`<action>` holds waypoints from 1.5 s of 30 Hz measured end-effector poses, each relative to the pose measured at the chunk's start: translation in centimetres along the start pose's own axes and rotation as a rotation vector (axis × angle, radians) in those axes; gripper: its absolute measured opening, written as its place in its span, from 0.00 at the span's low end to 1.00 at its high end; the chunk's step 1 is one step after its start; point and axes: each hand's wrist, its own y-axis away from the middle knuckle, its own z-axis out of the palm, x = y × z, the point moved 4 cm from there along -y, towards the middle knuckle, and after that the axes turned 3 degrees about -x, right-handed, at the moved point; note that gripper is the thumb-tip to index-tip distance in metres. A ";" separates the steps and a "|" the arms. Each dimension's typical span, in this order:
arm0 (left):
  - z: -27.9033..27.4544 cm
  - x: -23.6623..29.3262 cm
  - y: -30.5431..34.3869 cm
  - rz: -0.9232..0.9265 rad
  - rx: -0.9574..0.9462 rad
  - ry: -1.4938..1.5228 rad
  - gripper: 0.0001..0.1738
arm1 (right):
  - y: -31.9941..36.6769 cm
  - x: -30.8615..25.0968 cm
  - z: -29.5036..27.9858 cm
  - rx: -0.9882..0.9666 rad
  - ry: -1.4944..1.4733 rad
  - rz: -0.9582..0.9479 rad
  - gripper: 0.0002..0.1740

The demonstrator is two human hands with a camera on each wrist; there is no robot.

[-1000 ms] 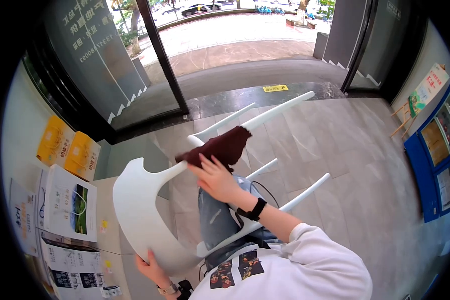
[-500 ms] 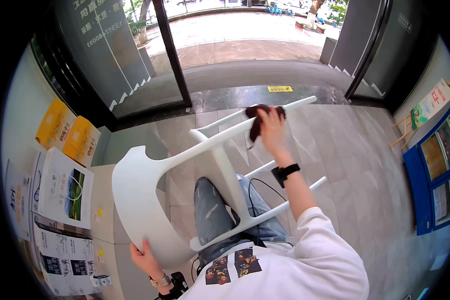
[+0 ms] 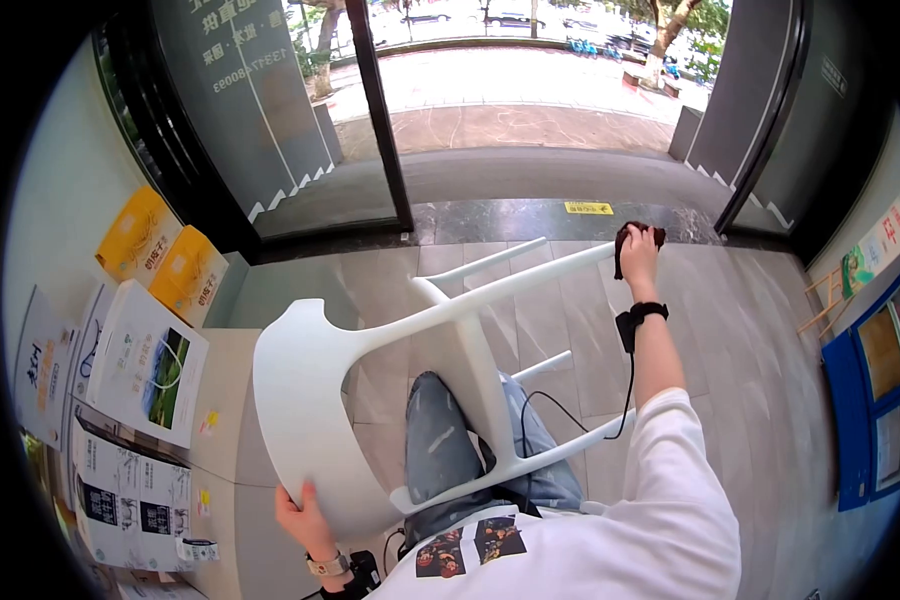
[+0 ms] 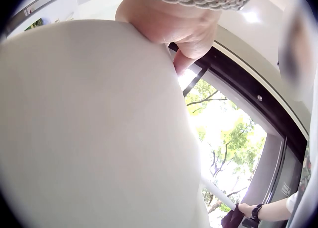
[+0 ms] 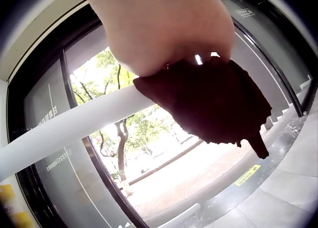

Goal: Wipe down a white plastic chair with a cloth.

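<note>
White plastic fills most of my head view: a white moulded plastic chair (image 3: 310, 400) lies tipped over the person's lap, backrest to the left and legs pointing out toward the doorway. The left hand (image 3: 305, 515) grips the lower rim of the backrest, with the thumb on the near face and the fingers (image 4: 186, 49) curled round the edge. In the left wrist view the shell sits right against that palm.

The right hand (image 3: 640, 258) is stretched out to the far end of the uppermost leg (image 3: 530, 280). Its fingers are clenched on a dark maroon cloth (image 3: 638, 235), and I see the cloth bunched against the tip of the leg. In the right wrist view the cloth hangs below the hand and lies over the white leg.

A black wrist strap (image 3: 635, 318) with a cable sits on the right forearm. Under the chair is a grey tiled floor (image 3: 730, 330). Yellow cartons (image 3: 160, 250) and white printed boxes (image 3: 145, 365) stand at the left, and a blue rack (image 3: 850, 400) stands at the right.
</note>
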 end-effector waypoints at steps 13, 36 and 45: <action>-0.3 -0.3 -0.6 -0.055 0.003 -0.040 0.09 | 12.5 -25.8 -4.9 -0.083 -0.243 -0.618 0.09; 0.4 0.0 -1.0 -0.043 -0.011 0.020 0.11 | 10.2 -23.3 -4.5 -0.156 -0.187 -0.509 0.19; 0.3 -0.4 -1.1 -0.001 0.029 -0.027 0.10 | 13.2 -29.6 -3.8 -0.142 -0.296 -0.572 0.18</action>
